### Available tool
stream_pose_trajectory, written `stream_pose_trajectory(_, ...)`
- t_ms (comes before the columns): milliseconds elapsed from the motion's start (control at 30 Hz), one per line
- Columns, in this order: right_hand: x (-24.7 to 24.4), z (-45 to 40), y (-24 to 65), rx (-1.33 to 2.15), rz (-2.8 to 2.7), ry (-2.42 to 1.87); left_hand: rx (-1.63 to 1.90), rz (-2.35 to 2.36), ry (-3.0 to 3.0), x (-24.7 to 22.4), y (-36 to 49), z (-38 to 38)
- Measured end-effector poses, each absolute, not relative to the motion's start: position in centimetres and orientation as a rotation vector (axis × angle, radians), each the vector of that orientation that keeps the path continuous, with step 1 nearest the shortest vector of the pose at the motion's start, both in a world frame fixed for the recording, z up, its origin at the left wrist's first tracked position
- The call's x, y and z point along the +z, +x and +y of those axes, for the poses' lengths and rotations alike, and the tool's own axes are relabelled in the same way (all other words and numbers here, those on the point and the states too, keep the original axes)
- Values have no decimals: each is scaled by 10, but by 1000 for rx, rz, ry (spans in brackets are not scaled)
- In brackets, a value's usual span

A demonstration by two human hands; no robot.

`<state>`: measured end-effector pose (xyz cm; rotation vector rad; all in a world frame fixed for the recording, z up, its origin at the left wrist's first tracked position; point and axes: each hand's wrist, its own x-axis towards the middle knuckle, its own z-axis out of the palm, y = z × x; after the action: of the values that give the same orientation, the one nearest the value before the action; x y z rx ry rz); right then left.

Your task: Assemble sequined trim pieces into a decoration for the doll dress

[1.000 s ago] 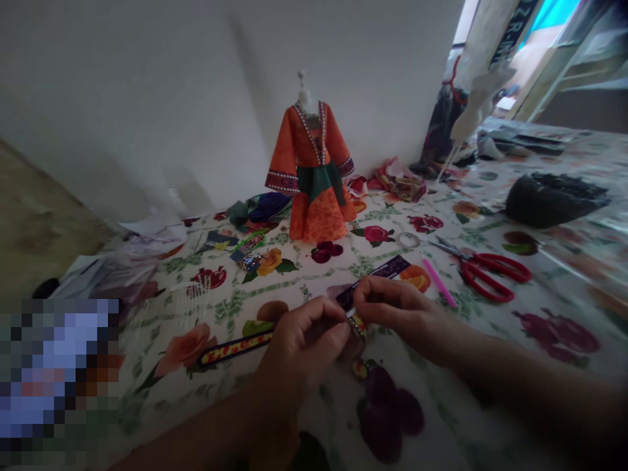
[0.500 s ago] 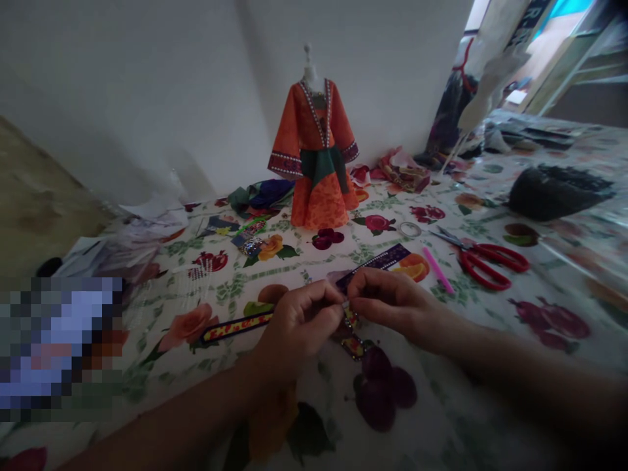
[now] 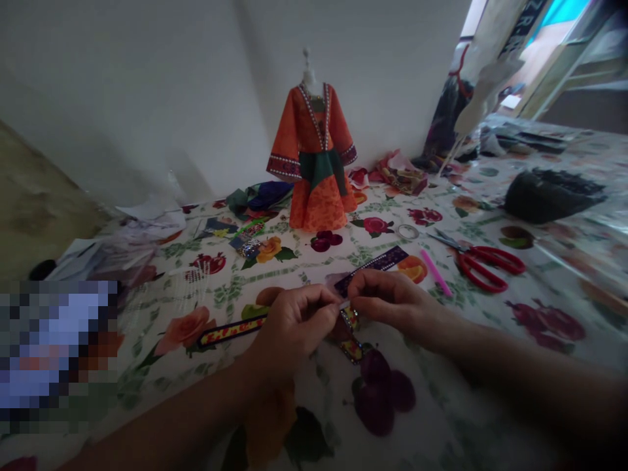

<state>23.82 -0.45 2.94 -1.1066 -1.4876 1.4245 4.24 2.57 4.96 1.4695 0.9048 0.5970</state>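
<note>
My left hand [image 3: 307, 317] and my right hand [image 3: 385, 297] meet at the middle of the table, fingertips pinched close together. Between them they hold a narrow patterned trim strip [image 3: 350, 330], yellow and red with a dark, beaded-looking edge; its loose end hangs down toward the cloth. Another yellow-red piece of trim with a dark border [image 3: 230, 331] reaches out to the left from behind my left hand. Just beyond my fingers lies a dark purple band with white dots [image 3: 377, 263]. What exactly sits between the fingertips is too small to make out.
Red-handled scissors [image 3: 490, 261], a pink stick [image 3: 436, 272] and a clear ring [image 3: 407, 231] lie to the right. A small mannequin in an orange dress [image 3: 321, 190] stands behind. Black material [image 3: 552, 195] sits at far right; bead strings [image 3: 193, 281] and papers [image 3: 88, 261] are left.
Both hands keep their pinch on the trim with barely any movement. The whole view has shifted slightly.
</note>
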Motion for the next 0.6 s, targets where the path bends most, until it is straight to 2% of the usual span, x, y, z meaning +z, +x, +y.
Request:
stream_pose_trajectory(333, 29, -3, 239, 1495, -1478, -1117, 594, 888, 1626, 47, 41, 26)
stream_pose_trajectory(600, 24, -4, 238, 1423, -1549, -1149, 557, 889, 1613, 43, 39, 29)
